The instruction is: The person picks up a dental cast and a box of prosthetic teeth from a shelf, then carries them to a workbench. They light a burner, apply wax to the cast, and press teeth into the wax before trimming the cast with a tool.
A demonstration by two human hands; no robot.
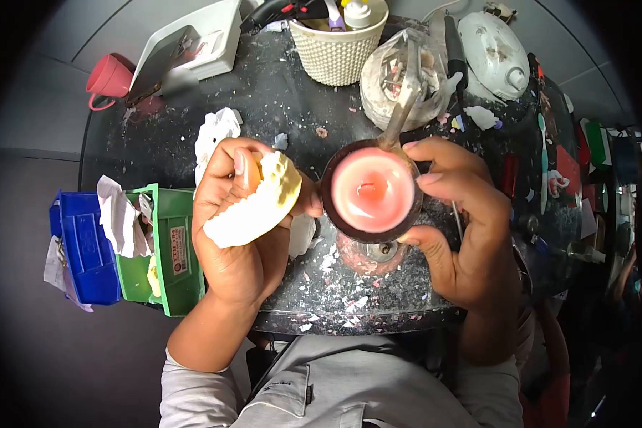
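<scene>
In my left hand [239, 257] is a white and pale-yellow plaster dental model [257, 210], tilted, with my thumb pressed over its upper part. The tip of another left finger comes right up to the near side of a small dark-rimmed pan [333, 221]. Smooth pink wax [371, 189] fills this pan, glossy and redder at its middle. My right hand [464, 221] grips the pan's right rim between thumb and fingers. The pan's metal handle [401, 118] points away from me. Below the pan, a small metal-topped stand [381, 251] shows in part over the table.
Green [165, 250] and blue [89, 246] bins hang at the left edge. Farther back stand a pink mug [110, 78], a white tray [225, 43], a woven basket [339, 53], a scrap-filled bag [374, 85] and a white device [492, 53]. Scraps litter the black table [285, 93].
</scene>
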